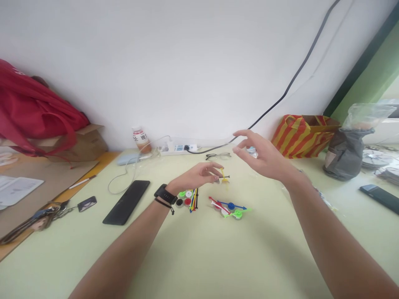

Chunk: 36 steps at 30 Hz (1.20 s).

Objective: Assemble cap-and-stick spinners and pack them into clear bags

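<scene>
My left hand (pixel 201 175), a dark watch on its wrist, reaches over the middle of the table, thumb and forefinger curled together at a yellow arrow spinner (pixel 225 181). A black arrow spinner (pixel 223 177) lies close to the thumb, partly hidden. My right hand (pixel 260 155) is raised to the right, fingers apart and holding nothing. Nearer me lie blue (pixel 231 206), green (pixel 238 214), red (pixel 218 205) and white (pixel 225 211) arrow spinners on clear round bases. By my left wrist are loose coloured arrows (pixel 194 201) and round bases (pixel 187 202).
A black phone (pixel 126 202) lies left of my wrist. Along the wall stand a bottle (pixel 141 140), a power strip (pixel 179 149) with a black cable (pixel 274 104) and glasses (pixel 218 156). A striped bag (pixel 301 135) and a grey bag (pixel 344 153) are at right.
</scene>
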Motion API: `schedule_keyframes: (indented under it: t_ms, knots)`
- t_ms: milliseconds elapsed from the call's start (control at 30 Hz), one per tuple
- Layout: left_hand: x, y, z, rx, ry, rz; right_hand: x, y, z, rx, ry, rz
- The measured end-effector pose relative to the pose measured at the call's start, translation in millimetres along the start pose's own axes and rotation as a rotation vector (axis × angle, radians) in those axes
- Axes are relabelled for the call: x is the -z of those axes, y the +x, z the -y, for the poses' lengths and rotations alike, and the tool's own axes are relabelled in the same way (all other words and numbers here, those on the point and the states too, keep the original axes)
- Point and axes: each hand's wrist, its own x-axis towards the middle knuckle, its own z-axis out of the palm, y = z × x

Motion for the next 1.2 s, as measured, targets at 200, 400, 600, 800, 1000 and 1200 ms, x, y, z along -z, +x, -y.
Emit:
schedule_keyframes:
  t_ms: [200, 400, 600, 800, 1000, 1200]
  knots:
    - [1.7, -3.2, -3.0, 0.0, -0.097, -0.03, 1.6, 1.6, -2.7, 0.105, -0.016, 0.023]
    - [-7.7, 0.5, 6.0, 0.053, -0.085, 0.032, -3.9, 1.4, 4.3, 0.168, 0.07, 0.1]
    - [-17.1, 3.4, 10.4, 0.009, -0.106, 0.045, -1.6, 0.3, 10.9, 0.157, 0.102, 0.1]
    - [-20.7, 4.5, 13.8, -0.011, -0.012, 0.014, -4.1, 0.5, 14.0, 0.184, 0.157, -0.008]
    - [-13.8, 1.5, 12.0, 0.022, 0.059, 0.042, -8.1, 3.0, 9.6, 0.171, 0.119, 0.021]
    - [-17.3, 2.5, 12.4, 0.039, 0.066, 0.045, -8.0, 2.5, 10.7, 0.13, 0.059, 0.048]
